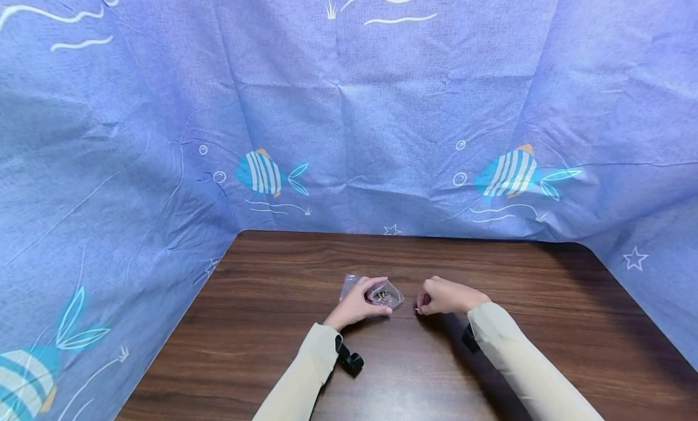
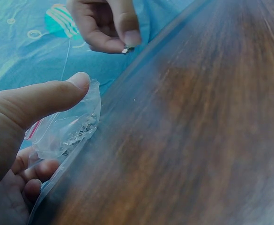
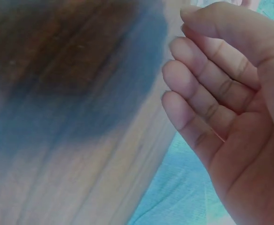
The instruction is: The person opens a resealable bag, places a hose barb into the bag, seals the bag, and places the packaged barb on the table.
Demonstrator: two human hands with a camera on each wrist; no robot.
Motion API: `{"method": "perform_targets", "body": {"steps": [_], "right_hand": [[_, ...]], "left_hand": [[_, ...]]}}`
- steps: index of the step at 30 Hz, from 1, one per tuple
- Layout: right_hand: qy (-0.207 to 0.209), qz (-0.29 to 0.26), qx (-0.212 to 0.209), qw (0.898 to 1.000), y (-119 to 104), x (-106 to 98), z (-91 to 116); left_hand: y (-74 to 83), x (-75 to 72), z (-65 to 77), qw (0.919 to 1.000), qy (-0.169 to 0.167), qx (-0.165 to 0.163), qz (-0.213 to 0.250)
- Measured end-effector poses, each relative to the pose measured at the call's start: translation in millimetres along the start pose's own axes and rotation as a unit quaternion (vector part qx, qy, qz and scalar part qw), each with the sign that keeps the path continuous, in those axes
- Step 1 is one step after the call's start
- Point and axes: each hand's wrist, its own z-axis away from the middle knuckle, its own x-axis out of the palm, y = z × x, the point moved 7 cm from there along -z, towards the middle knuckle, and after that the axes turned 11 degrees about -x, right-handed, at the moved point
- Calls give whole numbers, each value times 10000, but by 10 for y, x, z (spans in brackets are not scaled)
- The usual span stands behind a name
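Note:
My left hand [image 1: 355,304] is curled round a clear plastic zip bag [image 2: 57,136] on the table, thumb along the near side and fingers at the far side. Through the plastic, several small shiny metal pieces [image 1: 383,296] show in a loose heap. A short distance to the right, my right hand [image 1: 447,295] pinches a small shiny metal piece [image 2: 128,49] between thumb and index finger. That piece is too small and blurred to name its kind. The right wrist view shows the other fingers loosely bent, with the piece itself hidden there.
The bag lies on a dark brown wood-grain table [image 1: 262,348], toward its middle. Behind and to the sides hangs a blue fish-patterned cloth [image 1: 382,136], meeting the table's far edge. A black wrist mount [image 1: 350,361] sticks out below the left sleeve.

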Motion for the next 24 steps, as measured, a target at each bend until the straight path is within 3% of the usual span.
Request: {"method": "perform_targets", "body": {"steps": [24], "right_hand": [[270,480,-414,9976,-187,-318,-309]], "left_hand": [[10,-10,-1,10000,31,17,-62]]}}
